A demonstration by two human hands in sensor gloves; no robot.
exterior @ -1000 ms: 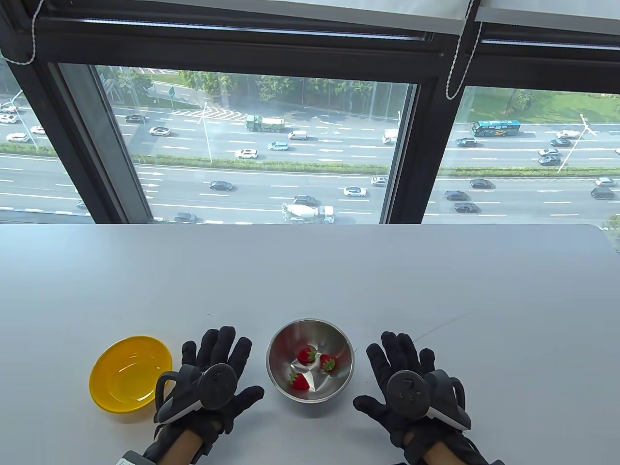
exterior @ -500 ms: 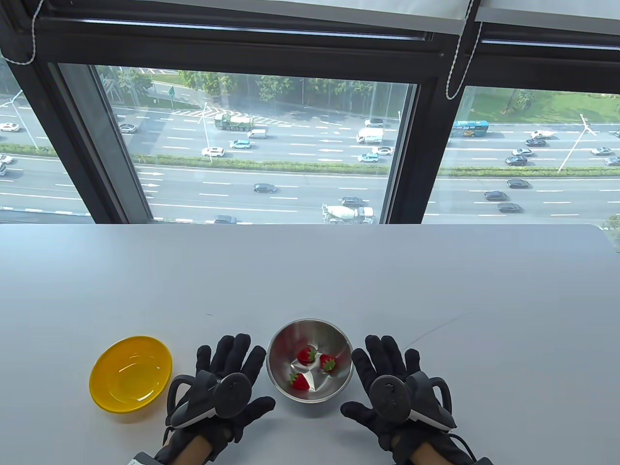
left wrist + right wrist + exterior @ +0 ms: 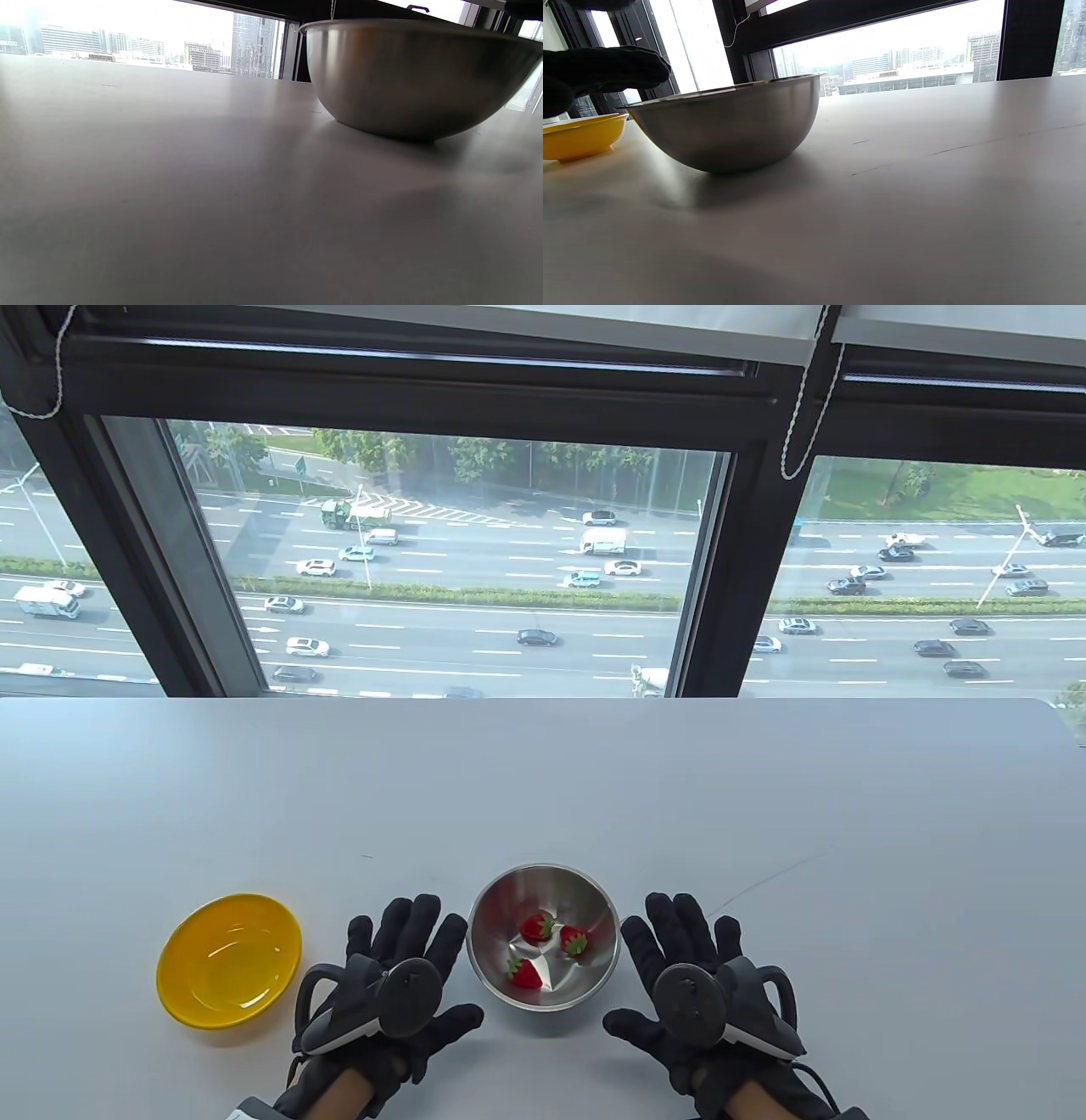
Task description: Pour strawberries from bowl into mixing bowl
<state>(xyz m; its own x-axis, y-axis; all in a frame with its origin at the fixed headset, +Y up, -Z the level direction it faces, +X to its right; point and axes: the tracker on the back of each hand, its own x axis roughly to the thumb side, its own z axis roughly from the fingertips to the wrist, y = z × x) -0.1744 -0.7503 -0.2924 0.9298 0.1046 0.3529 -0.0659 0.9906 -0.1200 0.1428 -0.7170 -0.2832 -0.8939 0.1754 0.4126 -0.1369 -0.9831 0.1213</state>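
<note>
A steel mixing bowl (image 3: 585, 899) stands near the table's front edge with three strawberries (image 3: 537, 929) in it. An empty yellow bowl (image 3: 229, 959) sits to its left. My left hand (image 3: 407, 959) lies flat and open on the table between the two bowls, fingertips close to the steel bowl's left rim. My right hand (image 3: 687, 959) lies flat and open just right of the steel bowl. Neither hand holds anything. The left wrist view shows the steel bowl's (image 3: 407, 80) outer wall. The right wrist view shows the steel bowl (image 3: 729, 123), the yellow bowl (image 3: 581, 135) and my left hand's fingers (image 3: 606, 67).
The white table (image 3: 543, 780) stretches away to a window at its far edge. A faint scratch line (image 3: 764, 882) runs across the surface to the right of the steel bowl.
Both hands have slid inward toward the steel bowl, from a wider spread to close beside its rim. The bowls and strawberries have not moved.
</note>
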